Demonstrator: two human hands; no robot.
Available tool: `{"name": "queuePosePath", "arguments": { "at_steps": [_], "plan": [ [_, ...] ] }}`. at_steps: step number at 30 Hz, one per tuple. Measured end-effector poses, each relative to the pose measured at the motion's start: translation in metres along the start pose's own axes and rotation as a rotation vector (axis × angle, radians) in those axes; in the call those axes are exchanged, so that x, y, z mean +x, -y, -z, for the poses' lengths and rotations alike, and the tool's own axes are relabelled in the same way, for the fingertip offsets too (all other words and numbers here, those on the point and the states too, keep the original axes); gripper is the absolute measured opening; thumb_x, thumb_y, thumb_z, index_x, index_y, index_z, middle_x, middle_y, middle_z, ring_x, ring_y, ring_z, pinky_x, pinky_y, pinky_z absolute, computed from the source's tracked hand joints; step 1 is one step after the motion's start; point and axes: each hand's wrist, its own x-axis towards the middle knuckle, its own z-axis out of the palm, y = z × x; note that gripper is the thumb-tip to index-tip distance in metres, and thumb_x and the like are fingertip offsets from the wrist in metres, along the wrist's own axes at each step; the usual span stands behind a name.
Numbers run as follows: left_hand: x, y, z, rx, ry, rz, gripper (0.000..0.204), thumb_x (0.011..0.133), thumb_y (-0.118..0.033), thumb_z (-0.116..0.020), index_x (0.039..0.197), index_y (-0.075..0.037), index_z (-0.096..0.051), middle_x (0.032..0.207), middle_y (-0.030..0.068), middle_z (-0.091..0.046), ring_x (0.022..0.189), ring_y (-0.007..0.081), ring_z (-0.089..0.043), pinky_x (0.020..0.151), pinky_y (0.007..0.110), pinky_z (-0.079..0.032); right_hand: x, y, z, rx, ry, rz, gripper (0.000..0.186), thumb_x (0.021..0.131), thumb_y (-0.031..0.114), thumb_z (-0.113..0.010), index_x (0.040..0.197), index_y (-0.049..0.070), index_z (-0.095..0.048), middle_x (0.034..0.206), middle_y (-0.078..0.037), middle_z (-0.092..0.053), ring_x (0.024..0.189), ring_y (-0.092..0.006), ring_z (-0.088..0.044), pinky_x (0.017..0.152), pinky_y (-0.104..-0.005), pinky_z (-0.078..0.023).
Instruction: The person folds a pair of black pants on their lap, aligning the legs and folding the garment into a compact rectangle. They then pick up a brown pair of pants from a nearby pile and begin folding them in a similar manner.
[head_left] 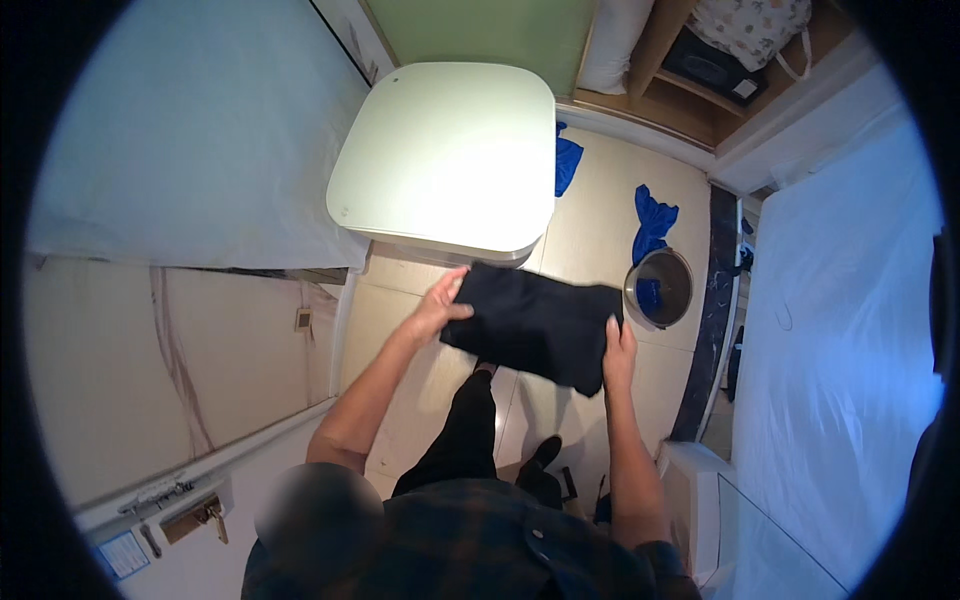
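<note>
A folded black cloth (528, 325) is held out level in front of my body, between both hands. My left hand (441, 308) grips its left end, thumb on top and fingers wrapped at the edge. At the right end, my right hand (618, 345) is closed on the cloth's edge with the thumb showing on top. Just beyond it stands a white box-like unit with a rounded square top (440, 150). To the right of the cloth, a metal bucket (677, 295) sits on the floor with something blue inside.
Blue crumpled covers lie by the white unit (567, 165) and bucket (652, 220). A wooden shelf (680, 120) with bags is at the back. Translucent sheeting covers surfaces on the left (190, 140) and right (830, 360). My legs stand on pale floor tiles (400, 280).
</note>
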Motion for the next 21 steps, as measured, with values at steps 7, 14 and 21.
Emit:
{"name": "queuePosePath", "arguments": {
  "at_steps": [7,14,21],
  "plan": [
    [0.093,-0.109,0.097,0.243,-0.151,-0.103,0.066,0.081,0.014,-0.058,0.141,-0.003,-0.036,0.118,0.0095,-0.063,0.107,0.0165,-0.06,0.094,0.029,-0.049,0.141,0.07,-0.12,-0.084,0.01,0.195,0.031,0.097,0.022,-0.055,0.081,-0.002,-0.045,0.069,-0.008,-0.037,0.067,-0.0146,-0.036,0.061,-0.0311,-0.037],
    [0.16,-0.13,0.153,0.641,-0.454,-0.15,0.08,0.078,0.006,-0.068,0.146,-0.007,-0.028,0.136,0.018,-0.051,0.111,0.0237,-0.059,0.094,0.033,-0.048,0.228,0.037,-0.163,-0.174,-0.018,-0.001,0.033,0.091,0.024,-0.063,0.117,0.003,-0.059,0.083,-0.015,-0.064,0.076,-0.024,-0.061,0.076,-0.0365,-0.048],
    [0.188,-0.071,0.079,1.486,-0.459,-0.586,0.074,0.076,-0.009,-0.069,0.142,-0.009,-0.037,0.146,0.0219,-0.037,0.132,0.0406,-0.039,0.11,0.048,-0.03,0.144,-0.089,-0.144,0.088,0.076,-0.419,0.014,0.091,0.014,-0.061,0.101,0.004,-0.061,0.074,-0.004,-0.063,0.064,-0.0109,-0.06,0.057,-0.0255,-0.05]
  ]
}}
